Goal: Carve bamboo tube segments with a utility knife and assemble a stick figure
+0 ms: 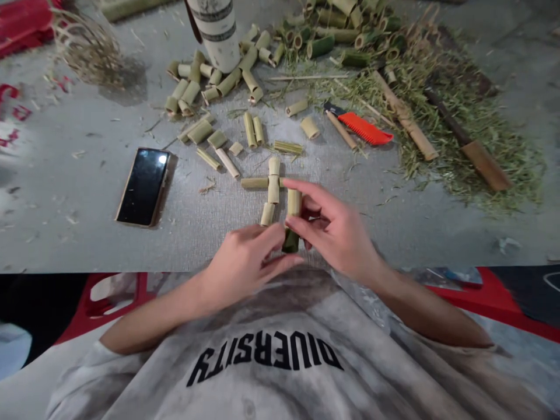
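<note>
Right hand (pixel 339 233): centre of frame, thumb and forefinger pinching a short pale bamboo tube (pixel 294 202) whose long axis points up the frame.
Left hand (pixel 245 262): just left of it, fingers curled together, tips gripping a stubby dark green bamboo piece (pixel 290 241).
Relation: the green piece sits directly below the pale tube, end to end, between both hands; whether they are joined cannot be told.
Nearby: cross of pale bamboo tubes (pixel 272 181) just above; black phone (pixel 143 186) at left; red toothed plastic tool (pixel 365 128) at upper right.
</note>
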The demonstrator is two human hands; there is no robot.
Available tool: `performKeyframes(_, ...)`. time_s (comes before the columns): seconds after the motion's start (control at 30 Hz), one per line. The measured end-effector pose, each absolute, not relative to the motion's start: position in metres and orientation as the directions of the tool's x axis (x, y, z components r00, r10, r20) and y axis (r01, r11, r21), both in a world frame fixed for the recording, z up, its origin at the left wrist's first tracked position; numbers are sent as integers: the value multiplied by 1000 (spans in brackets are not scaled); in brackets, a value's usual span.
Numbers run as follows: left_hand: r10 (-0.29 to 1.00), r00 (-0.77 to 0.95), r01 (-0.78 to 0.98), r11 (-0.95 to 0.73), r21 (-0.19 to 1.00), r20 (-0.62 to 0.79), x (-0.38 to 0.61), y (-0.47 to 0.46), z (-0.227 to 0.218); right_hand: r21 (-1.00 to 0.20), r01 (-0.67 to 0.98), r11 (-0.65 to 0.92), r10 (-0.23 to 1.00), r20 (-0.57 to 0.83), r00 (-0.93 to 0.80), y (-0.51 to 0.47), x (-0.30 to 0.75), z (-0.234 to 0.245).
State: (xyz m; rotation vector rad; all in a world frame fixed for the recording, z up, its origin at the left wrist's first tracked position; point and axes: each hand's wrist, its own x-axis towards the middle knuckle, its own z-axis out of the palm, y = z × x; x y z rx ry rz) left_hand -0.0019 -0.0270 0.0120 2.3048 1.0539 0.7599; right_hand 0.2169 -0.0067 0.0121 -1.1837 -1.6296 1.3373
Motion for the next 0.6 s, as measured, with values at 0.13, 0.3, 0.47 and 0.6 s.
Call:
performKeyframes(0.13, 642, 616, 585, -761, 280, 456, 2, -47, -5, -914, 406, -4, 938, -144, -316, -17, 217, -3)
performKeyframes(0.3, 559, 596, 538, -811, 230, 576, -7, -52, -17, -771, 631, 86, 936, -154, -316, -14, 207, -12)
performKeyframes(0.47, 567, 582, 540, -805, 244, 583, -28, -52, -25, -694, 712, 106, 939, -167, -302, -10, 201, -13)
performKeyframes(0.6, 654, 567, 615, -741, 270, 500, -39, -50, -28, -650, 750, 122, 947, -149, -283, -10, 202, -14)
